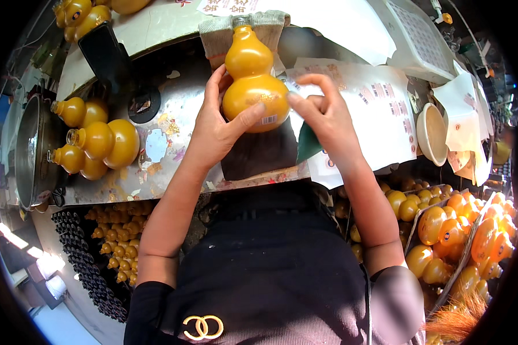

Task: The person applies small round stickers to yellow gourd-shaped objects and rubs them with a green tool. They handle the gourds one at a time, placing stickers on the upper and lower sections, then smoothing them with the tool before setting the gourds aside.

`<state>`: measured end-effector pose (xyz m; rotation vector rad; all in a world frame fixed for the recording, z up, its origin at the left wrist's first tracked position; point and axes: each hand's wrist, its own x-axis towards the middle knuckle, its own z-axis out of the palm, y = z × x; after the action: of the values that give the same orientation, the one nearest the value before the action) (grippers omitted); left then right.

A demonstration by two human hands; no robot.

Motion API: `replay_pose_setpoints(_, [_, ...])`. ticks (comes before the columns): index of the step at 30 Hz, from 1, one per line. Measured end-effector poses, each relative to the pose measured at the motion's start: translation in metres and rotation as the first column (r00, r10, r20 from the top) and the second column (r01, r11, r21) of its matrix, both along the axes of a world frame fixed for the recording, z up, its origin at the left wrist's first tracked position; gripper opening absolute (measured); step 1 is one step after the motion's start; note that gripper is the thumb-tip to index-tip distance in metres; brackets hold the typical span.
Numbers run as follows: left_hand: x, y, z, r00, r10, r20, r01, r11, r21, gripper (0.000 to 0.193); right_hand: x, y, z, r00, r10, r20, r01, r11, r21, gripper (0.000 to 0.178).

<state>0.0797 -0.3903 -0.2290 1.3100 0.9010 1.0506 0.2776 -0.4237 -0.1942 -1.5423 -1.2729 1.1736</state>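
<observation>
- Cluttered and metal-topped, the desk (172,138) carried everything.
- Left hand (216,129) wrapped the orange gourd-shaped bottle (253,80) at desk centre, thumb across its lower bulb.
- Right hand (322,112) pinched fingertips against the bottle's right side.
- Sticker sheets (380,109) lay right.
- Three more gourd bottles (95,141) lay far left.
</observation>
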Motion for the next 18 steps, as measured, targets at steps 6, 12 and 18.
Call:
replay_pose_setpoints(6, [0.001,0.0,0.0,1.0,0.01,0.009,-0.009,0.996,-0.084,0.086,-0.004,0.021,-0.01,0.989,0.136,0.063,-0.13,0.988,-0.088,0.087])
replay_pose_setpoints(12, [-0.002,0.0,-0.001,1.0,0.002,0.028,0.003,0.986,-0.167,0.079,-0.002,0.024,-0.017,0.979,0.151,-0.138,-0.165,0.981,-0.098,0.079])
replay_pose_setpoints(18, [0.006,0.001,-0.001,0.999,0.032,-0.02,-0.033,0.997,-0.076,0.073,-0.001,0.029,-0.018,0.969,0.223,0.103,-0.212,0.972,-0.104,0.067])
